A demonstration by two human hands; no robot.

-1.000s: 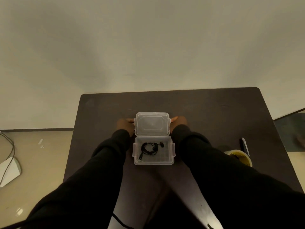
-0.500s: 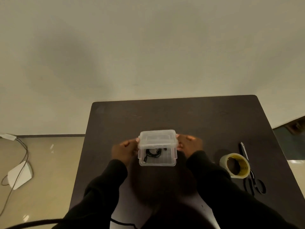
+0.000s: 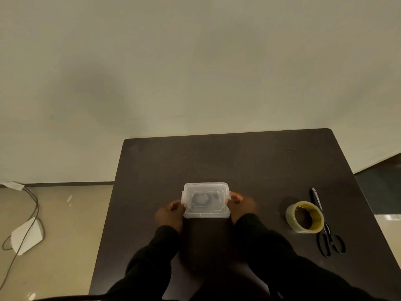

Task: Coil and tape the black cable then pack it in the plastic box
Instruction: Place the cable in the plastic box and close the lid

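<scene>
A small clear plastic box (image 3: 206, 213) rests on the dark table (image 3: 260, 166) with its lid lying flat on top. Through the lid the coiled black cable (image 3: 204, 199) shows as a dim dark ring. My left hand (image 3: 171, 213) touches the box's left side, fingertips at the lid's edge. My right hand (image 3: 240, 206) presses against the right side by the clip. Both hands flank the box.
A roll of clear tape (image 3: 304, 216) stands at the right, with black scissors (image 3: 329, 241) just beyond it and a pen (image 3: 316, 197) behind. On the floor at the left lie a white device (image 3: 27, 235) and its cord.
The lid stood open a second ago, was swung forward and down, and now lies flat on the box. My hands came nearer with it and rest at the box's sides.
</scene>
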